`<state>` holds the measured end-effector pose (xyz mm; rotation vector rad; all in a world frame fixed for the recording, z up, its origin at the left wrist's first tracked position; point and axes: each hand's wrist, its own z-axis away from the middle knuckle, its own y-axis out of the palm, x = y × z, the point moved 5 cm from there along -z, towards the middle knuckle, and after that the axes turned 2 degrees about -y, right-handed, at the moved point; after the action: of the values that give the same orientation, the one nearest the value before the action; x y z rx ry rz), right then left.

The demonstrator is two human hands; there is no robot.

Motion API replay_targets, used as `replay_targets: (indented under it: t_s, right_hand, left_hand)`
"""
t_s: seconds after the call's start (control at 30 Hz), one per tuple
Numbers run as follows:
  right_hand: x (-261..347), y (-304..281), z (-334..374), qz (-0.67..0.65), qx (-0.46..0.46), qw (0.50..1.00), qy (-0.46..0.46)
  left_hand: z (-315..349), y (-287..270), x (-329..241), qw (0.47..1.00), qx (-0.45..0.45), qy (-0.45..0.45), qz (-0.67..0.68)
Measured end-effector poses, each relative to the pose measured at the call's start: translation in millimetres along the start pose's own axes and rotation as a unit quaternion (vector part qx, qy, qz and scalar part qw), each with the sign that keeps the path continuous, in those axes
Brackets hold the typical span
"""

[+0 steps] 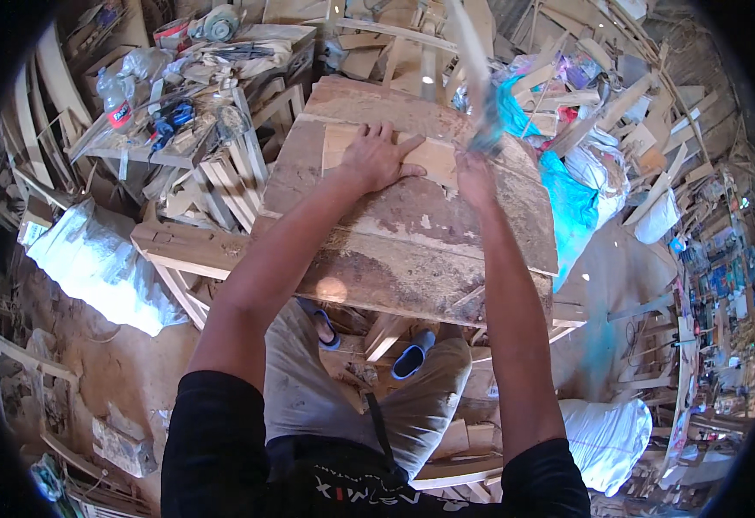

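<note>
Presently I have the left hand [376, 160] laid over a pale wooden board [435, 158], thumb and forefinger apart; the board lies on the worn plank bench [382, 226], toward its far side; the right hand [476, 180] is near the board's right end, beside a long blurred object [474, 65]; I cannot tell whether its fingers clamp that.

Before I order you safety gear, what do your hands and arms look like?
The left hand and right hand are bare: no gloves or watch show. The forearms are uncovered too. Short black sleeves end above the elbows, part of a black shirt with light and red print.
</note>
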<state>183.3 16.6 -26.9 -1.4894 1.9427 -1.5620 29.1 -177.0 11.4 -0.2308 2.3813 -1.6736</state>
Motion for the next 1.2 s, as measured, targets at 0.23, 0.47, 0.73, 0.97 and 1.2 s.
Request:
replay_targets:
  t_s: [0.23, 0.47, 0.73, 0.97, 1.2]
  right_hand:
    - [10.3, 3.4, -2.7, 0.019, 0.039, 0.997, 0.059]
    - [18.4, -3.3, -0.2, 0.014, 0.029, 0.997, 0.066]
    - [26.5, -10.6, 1.5, 0.039, -0.001, 0.999, 0.025]
    - [17.3, 2.5, -5.1, -0.001, 0.065, 0.995, 0.081]
    - [6.2, 0.7, -6.0, -0.019, 0.037, 0.997, 0.058]
  left_hand:
    - [1.8, -3.3, 4.2, 1.0, 0.009, 0.0, 0.004]
    - [-0.8, -4.0, 2.8, 1.0, 0.017, -0.005, -0.002]
    - [-2.4, -3.2, 3.1, 1.0, 0.014, -0.004, -0.013]
    - [-3.0, 2.3, 7.2, 0.999, 0.002, -0.005, -0.035]
    - [-6.4, -2.8, 0.4, 0.999, 0.02, -0.001, -0.026]
